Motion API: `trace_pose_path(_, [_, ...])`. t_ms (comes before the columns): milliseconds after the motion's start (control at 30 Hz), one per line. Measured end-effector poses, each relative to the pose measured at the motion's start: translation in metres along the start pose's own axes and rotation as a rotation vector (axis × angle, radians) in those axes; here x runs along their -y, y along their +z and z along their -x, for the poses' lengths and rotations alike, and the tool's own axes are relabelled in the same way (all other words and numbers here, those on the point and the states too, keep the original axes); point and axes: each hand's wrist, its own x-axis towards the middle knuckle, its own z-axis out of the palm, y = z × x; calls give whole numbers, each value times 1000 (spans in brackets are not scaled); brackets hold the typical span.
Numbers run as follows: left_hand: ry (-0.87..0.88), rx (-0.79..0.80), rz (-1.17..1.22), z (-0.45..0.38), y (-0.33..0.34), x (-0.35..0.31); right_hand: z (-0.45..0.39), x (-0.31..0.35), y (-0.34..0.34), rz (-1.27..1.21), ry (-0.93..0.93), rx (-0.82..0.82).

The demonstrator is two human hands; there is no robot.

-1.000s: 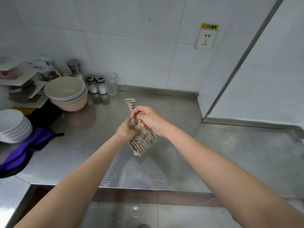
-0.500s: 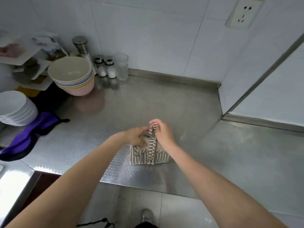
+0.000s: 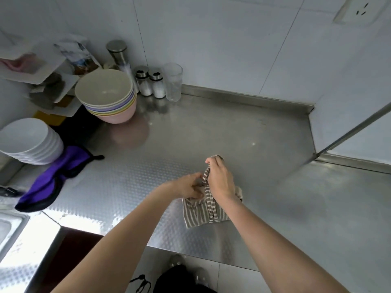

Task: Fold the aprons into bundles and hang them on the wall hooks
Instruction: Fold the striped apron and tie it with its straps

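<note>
Two bare forearms reach up from the bottom of the frame and meet just right of centre, over the striped apron [image 3: 201, 214] lying as a compact folded bundle on the steel counter [image 3: 264, 149]. The left hand [image 3: 188, 188] has its fingers curled down onto the top of the bundle, pinning the cloth. The right hand [image 3: 220, 180] pinches the apron's strap [image 3: 207, 176] and draws it upward, the strap running taut from the bundle to the fingertips. By my reading the folding is largely done and the strap is being wound or tied; securing it and hanging the bundle remain, and no wall hooks show in this view. Further off, at the left edge, a purple apron [image 3: 50, 178] lies loose and unfolded, partly under a stack of white plates [image 3: 27, 140], so it looks untouched. Beyond, toward the upper left, stand stacked coloured bowls [image 3: 108, 96], two shakers [image 3: 150, 83] and a clear glass [image 3: 173, 81] against the tiled wall.
</note>
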Motion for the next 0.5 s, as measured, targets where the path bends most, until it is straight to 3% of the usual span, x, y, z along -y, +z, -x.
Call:
trace_pose_path(133, [-32, 7, 189, -9, -5, 8, -11, 6, 5, -29, -3, -6])
trace_pose_path(267, [-78, 10, 607, -15, -6, 12, -20, -4, 2, -252, 164, -185])
trace_pose_path(333, [-76, -1, 637, -19, -10, 12, -29, -11, 2, -404, 286, -214])
trace_pose_path(433, [-89, -129, 656, -21, -14, 4, -43, -6, -8, -802, 515, -82])
trace_pose_path(500, [-93, -200, 715, -24, -15, -1, -48, 2, -18, -989, 595, 98])
